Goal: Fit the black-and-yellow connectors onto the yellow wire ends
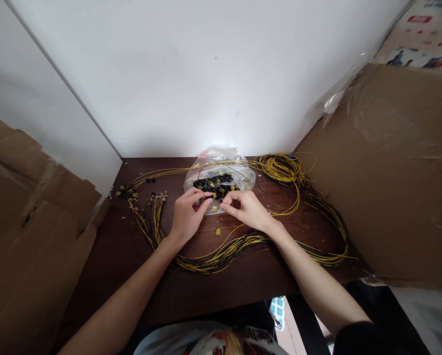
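Note:
My left hand is closed in a pinch over the front of a clear plastic bag. Between its thumb and fingertips is a small black connector, with a yellow bit beside it. Facing it from the right, my right hand has thumb and forefinger pinched together a short gap away. Whatever sits in that pinch is too small to make out. Behind the fingertips, black and yellow small parts fill the bag. One loose yellow piece lies on the brown table below the hands.
A long bundle of yellow and black wires curves across the table under my forearms. Coiled yellow wire lies at back right, and wire ends with connectors at left. Cardboard walls flank the sides; a white wall stands behind.

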`<action>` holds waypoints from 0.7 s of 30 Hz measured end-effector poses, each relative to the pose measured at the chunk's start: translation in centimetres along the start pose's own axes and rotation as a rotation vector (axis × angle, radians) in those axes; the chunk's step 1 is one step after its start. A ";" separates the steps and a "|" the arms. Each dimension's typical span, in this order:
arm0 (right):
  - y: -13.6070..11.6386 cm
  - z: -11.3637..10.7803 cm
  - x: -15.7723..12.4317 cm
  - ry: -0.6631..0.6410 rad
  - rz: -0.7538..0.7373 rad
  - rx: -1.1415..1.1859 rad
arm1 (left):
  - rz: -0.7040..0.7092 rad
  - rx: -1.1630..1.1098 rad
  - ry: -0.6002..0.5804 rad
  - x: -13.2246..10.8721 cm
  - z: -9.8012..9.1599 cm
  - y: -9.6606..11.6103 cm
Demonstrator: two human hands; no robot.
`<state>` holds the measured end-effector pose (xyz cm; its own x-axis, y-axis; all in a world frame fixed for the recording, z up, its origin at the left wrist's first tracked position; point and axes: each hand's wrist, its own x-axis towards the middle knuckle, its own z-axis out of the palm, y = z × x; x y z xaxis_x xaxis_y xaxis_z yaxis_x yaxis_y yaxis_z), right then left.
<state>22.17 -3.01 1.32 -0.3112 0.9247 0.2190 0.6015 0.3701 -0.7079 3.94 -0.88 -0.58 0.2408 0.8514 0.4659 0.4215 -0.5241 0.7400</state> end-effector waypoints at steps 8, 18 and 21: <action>0.0 0.1 0.0 -0.025 -0.029 0.013 | 0.004 0.000 -0.002 0.0 0.0 0.0; 0.0 -0.1 0.2 0.186 0.036 0.059 | 0.038 0.009 -0.019 -0.1 0.0 0.2; -0.1 -0.2 0.2 0.200 0.033 0.059 | 0.053 0.006 -0.029 -0.2 0.1 0.1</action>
<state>22.16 -2.88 1.55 -0.1368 0.9376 0.3198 0.5629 0.3392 -0.7537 4.03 -1.11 -0.64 0.2883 0.8229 0.4896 0.4128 -0.5682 0.7118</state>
